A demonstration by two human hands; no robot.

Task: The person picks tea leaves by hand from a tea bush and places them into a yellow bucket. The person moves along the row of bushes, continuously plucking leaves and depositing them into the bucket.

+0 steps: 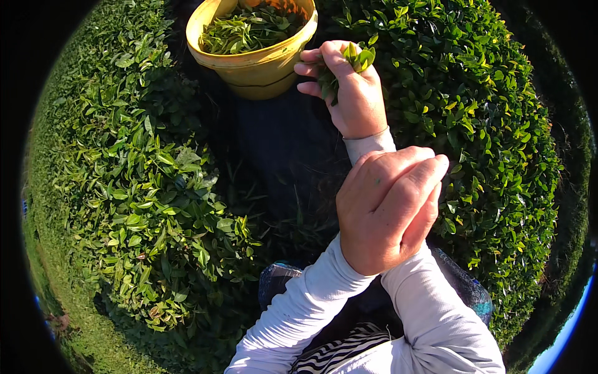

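Note:
My right hand (pixel 352 86) is raised beside a yellow plastic bucket (pixel 261 65) and holds a small bunch of fresh green leaves (pixel 359 58) between thumb and fingers. Picked green leaves (pixel 252 28) lie in the bucket. Nearer to me, my left hand (pixel 392 205) crosses over my right forearm, its back towards the camera and its fingers bent. The palm is hidden, so I cannot tell whether it grips the sleeve or holds leaves. Both arms wear pale long sleeves (pixel 299 299).
Dense leafy bushes, which look like tea, stand on the left (pixel 140 187) and on the right (pixel 495 187). A dark, shaded gap runs between them, with the bucket at its far end. My patterned legwear (pixel 275 280) shows low in the gap.

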